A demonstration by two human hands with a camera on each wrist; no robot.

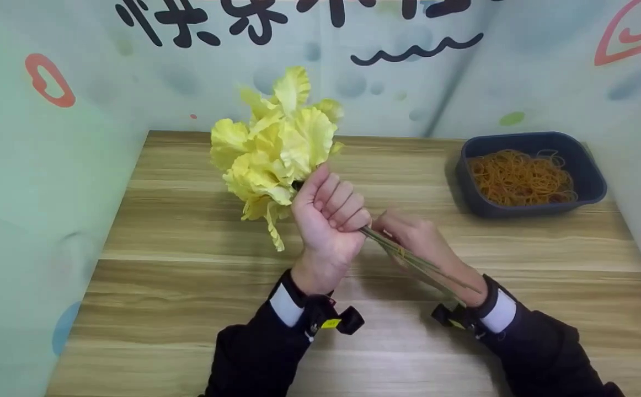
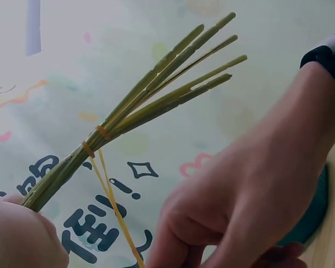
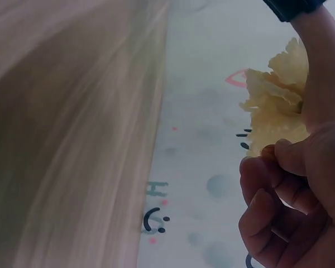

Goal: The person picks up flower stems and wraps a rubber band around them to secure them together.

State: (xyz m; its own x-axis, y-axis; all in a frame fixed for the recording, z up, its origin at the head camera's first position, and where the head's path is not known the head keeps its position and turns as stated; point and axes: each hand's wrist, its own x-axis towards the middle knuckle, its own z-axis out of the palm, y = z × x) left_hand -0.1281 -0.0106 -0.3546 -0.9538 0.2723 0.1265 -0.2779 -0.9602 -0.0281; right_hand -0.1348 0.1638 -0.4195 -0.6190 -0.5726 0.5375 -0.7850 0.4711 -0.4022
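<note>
Steadily, a person in dark sleeves (image 1: 257, 353) works at a wooden table (image 1: 188, 309), a bunch of yellow flowers (image 1: 276, 146) raised to the left of a dark blue tub (image 1: 524, 210). The left hand (image 1: 329, 215), also left of the tub, is clamped round the green stems (image 2: 56, 177) just under the blooms, its thumb pointing toward the petals. The right hand (image 1: 422, 242), nearer the person than the tub and a little to its left, pinches a yellowish rubber band (image 2: 118, 209) between thumb and finger. The band runs taut in two strands from the stems to that hand, and turns of band circle the stems where they draw together; beyond those turns the five stem ends fan apart, aimed away from the blooms. The hands are close beside each other; whether they touch, I cannot tell from this spot. Inside the tub lies a tangle of more bands (image 1: 519, 179), amber in colour. Behind the tub hangs a pale backdrop (image 1: 375, 99) with black lettering, a wavy line and coloured dots. Both wrists, left of and nearer the person than the tub, carry small black cameras (image 1: 349, 321).
</note>
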